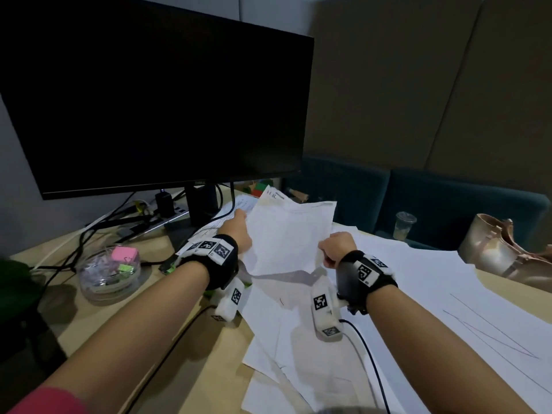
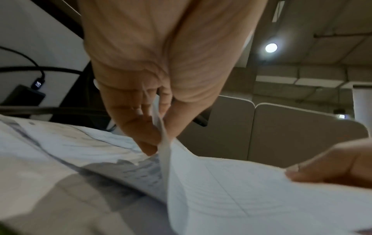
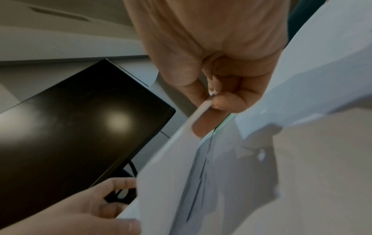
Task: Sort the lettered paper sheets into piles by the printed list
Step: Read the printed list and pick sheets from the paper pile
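Observation:
Both hands hold up a small sheaf of white sheets (image 1: 288, 234) above the desk, in front of the monitor stand. My left hand (image 1: 239, 225) pinches the sheaf's left edge between thumb and fingers (image 2: 153, 127). My right hand (image 1: 328, 249) pinches its lower right corner, thumb against curled fingers (image 3: 227, 101). The held paper (image 2: 251, 190) bows between the two hands. Printed sheets (image 1: 236, 207) lie flat beneath the left hand. More white sheets (image 1: 298, 339) are spread loosely on the desk below, and large ones with pen lines (image 1: 463, 309) lie to the right.
A dark monitor (image 1: 149, 100) stands at the back left with cables (image 1: 119, 216) around its base. A clear bowl (image 1: 89, 288) of clips and pink notes sits at left. A plastic cup (image 1: 403, 225), a beige bag (image 1: 507, 249) and teal seats (image 1: 448, 198) are at right.

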`<state>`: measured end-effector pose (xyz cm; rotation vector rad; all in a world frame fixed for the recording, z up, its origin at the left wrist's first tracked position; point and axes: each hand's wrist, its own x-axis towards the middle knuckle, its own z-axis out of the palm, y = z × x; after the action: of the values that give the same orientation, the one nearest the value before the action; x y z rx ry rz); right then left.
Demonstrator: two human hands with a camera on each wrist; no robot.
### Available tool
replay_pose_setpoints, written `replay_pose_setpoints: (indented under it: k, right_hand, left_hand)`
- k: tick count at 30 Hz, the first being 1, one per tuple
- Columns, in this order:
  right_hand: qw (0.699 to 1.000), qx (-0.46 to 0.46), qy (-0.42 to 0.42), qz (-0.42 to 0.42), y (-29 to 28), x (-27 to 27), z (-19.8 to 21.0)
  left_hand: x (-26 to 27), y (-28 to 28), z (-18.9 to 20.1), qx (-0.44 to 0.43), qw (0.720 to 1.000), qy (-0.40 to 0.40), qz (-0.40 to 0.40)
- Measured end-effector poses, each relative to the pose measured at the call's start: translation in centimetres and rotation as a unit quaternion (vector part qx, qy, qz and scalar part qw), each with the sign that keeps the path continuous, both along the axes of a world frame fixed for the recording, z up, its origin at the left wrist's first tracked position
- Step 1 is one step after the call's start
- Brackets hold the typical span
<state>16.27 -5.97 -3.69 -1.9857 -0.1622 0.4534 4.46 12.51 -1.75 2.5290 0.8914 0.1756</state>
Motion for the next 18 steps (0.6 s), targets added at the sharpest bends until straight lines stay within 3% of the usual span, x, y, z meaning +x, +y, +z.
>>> replay_pose_setpoints:
  k: [9,14,16,18]
  right_hand:
    - [0.999,-0.016,-0.02,0.041,5.3,-1.8,-0.5]
    - [0.998,-0.03,-0.016,0.046,7.0,-2.1,-0.7]
    - [0.999,-0.025,-0.005,0.042,7.6,-2.4,-0.7]
    - [0.999,-0.022,-0.012,0.039,8.1,-2.3,-0.9]
  left_hand:
    - [-1.1,2.6,-1.5,0.157,0.986,0.053,0.03]
    - [-1.3,1.9,-2.3,0.31,0.948,0.066,0.013]
    - [-1.1,1.8,-2.5,0.312,0.947,0.069,-0.035]
    - [-0.8,2.0,-2.8,0.247,0.96,0.108,-0.08]
